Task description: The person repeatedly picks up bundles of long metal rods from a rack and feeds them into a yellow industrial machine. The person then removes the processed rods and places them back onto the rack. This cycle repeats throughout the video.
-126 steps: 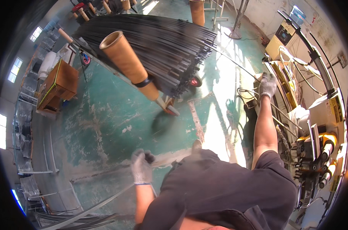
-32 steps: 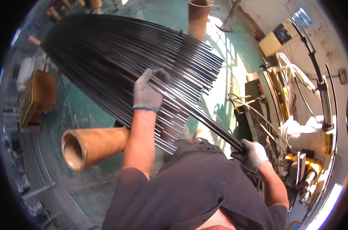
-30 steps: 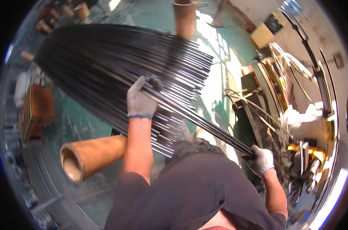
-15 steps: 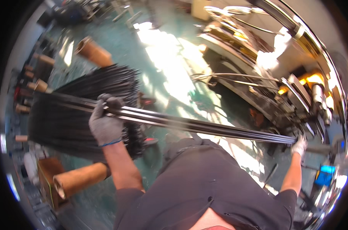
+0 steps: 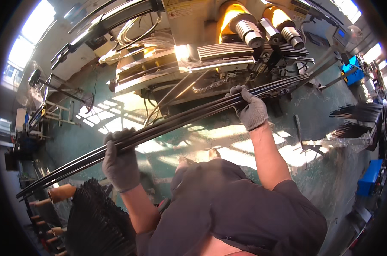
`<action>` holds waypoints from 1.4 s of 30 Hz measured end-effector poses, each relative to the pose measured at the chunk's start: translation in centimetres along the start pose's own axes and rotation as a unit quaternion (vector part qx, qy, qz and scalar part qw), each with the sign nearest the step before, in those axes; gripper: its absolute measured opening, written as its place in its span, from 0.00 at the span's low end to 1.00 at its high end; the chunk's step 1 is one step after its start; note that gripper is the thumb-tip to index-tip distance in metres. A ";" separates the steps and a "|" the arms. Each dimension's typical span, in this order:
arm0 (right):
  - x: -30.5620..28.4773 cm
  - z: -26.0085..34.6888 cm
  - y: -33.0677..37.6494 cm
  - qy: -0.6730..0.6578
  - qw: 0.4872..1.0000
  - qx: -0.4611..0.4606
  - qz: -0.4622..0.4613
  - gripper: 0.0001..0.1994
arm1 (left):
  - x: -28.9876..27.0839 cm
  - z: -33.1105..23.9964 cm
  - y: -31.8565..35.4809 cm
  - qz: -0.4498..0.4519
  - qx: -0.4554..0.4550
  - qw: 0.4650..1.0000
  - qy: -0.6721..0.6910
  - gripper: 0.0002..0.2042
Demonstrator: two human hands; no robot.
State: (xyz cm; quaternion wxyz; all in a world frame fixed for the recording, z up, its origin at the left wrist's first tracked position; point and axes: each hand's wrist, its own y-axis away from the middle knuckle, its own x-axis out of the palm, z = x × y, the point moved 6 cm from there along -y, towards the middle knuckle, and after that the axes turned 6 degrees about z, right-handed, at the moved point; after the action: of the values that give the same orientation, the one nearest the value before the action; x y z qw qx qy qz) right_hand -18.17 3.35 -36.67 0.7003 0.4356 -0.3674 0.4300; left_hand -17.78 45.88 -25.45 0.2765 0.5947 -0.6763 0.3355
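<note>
A bundle of long, thin dark strips (image 5: 182, 123) crosses in front of me, sloping up from far left to right. My left hand (image 5: 121, 161), in a grey knit glove, is closed around the bundle left of its middle. My right hand (image 5: 252, 112), gloved alike, grips it further right, with the fingers curled over the top. Beyond my right hand, the strips' right end lies over the front of a machine (image 5: 225, 66); whether they touch it I cannot tell.
Orange cylinders (image 5: 235, 19) with ribbed metal ends top the machine. A big stack of dark strips (image 5: 97, 217) stands at lower left, beside a brown tube (image 5: 61, 193). At right are more strips (image 5: 357, 112) on a rack and a blue box (image 5: 369, 177).
My view has turned right toward the machine, and the big stack has shifted to the lower left. My right hand now grips nearer the middle of the bundle, whose right end points up.
</note>
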 end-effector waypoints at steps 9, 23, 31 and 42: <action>-5.8 17.4 -9.8 0.143 0.963 -0.199 -0.110 0.12 | -8.1 -4.9 -10.3 0.047 0.006 0.997 -0.055 0.18; -6.2 23.0 -23.5 0.129 0.974 -0.184 -0.012 0.28 | -9.6 18.3 -26.3 -0.025 -0.122 0.985 -0.119 0.16; -6.7 22.4 -28.2 0.225 0.953 -0.192 -0.069 0.21 | -0.5 27.2 -27.3 -0.048 -0.193 0.980 0.016 0.16; -8.8 25.8 -26.7 0.676 0.571 -0.340 -0.319 0.12 | -16.3 17.6 -33.4 -0.050 -0.122 0.991 -0.026 0.17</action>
State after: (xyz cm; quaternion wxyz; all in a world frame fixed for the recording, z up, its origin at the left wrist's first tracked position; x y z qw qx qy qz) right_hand -0.28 -29.69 -43.28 0.9333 -0.1634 0.2561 0.1916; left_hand 17.96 39.93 -44.87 0.3457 0.5980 -0.6888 0.2202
